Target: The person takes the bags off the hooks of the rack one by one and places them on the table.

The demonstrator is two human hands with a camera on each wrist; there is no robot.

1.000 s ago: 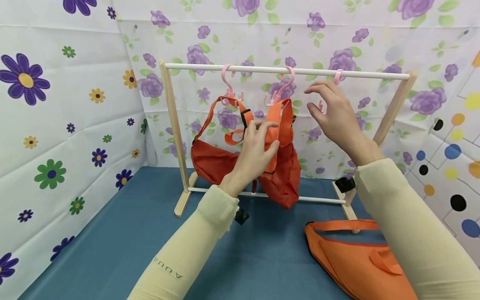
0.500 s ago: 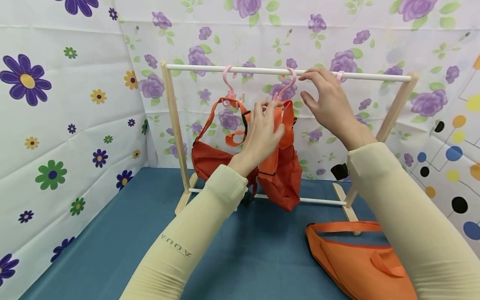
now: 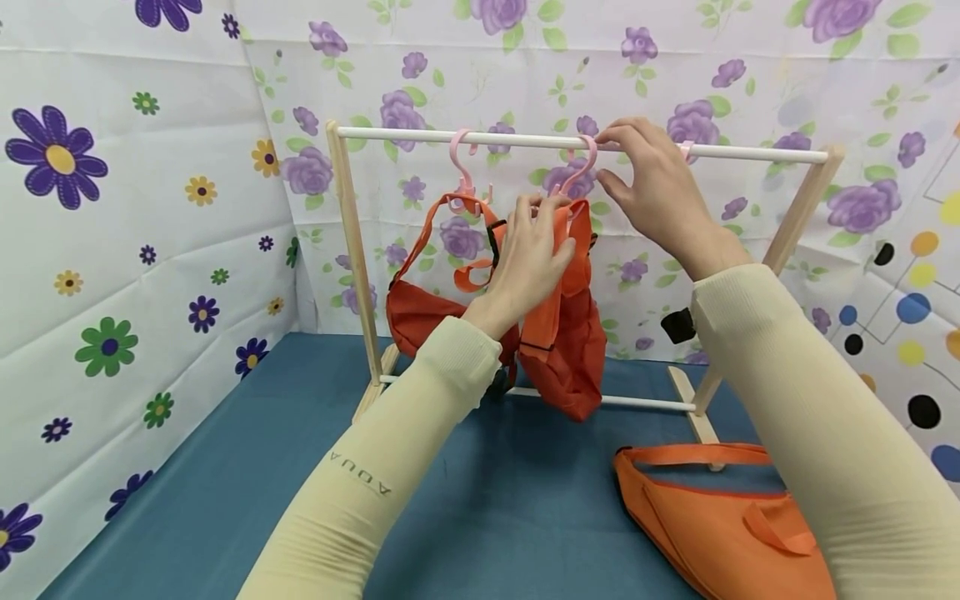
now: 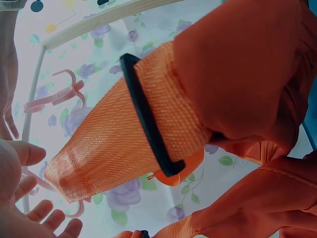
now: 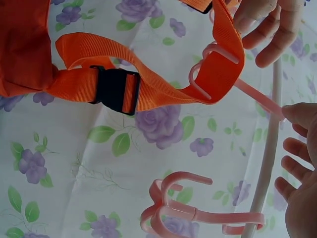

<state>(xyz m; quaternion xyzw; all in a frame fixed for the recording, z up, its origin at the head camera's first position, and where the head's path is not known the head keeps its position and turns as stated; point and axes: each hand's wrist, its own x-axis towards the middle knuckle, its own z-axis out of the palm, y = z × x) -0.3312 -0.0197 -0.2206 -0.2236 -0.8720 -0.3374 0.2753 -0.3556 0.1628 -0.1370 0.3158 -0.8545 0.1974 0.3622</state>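
Observation:
A red bag [image 3: 570, 358] with an orange strap hangs from the middle pink hanger [image 3: 588, 158] on the rack's white rail [image 3: 525, 140]. My left hand [image 3: 527, 258] is at the top of the strap [image 4: 109, 144], fingers loosely bent and thumb apart; the left wrist view shows no pinch on it. Beside that hanger's hook my right hand [image 3: 656, 187] is raised at the rail, with a gap between thumb and forefinger. In the right wrist view a digit of it appears to touch the hook's end. A black buckle [image 5: 116, 90] joins the strap webbing.
Another red bag [image 3: 420, 317] hangs on the left pink hanger [image 3: 461, 171]. Behind my right hand a third pink hanger [image 5: 183, 210] carries no bag. An orange bag [image 3: 720, 533] lies on the blue tabletop [image 3: 487, 517] at front right. Wooden posts [image 3: 352, 250] support the rail.
My left hand has risen from the middle of the strap to its top by the hanger. The right hand has moved left and up to the middle hook.

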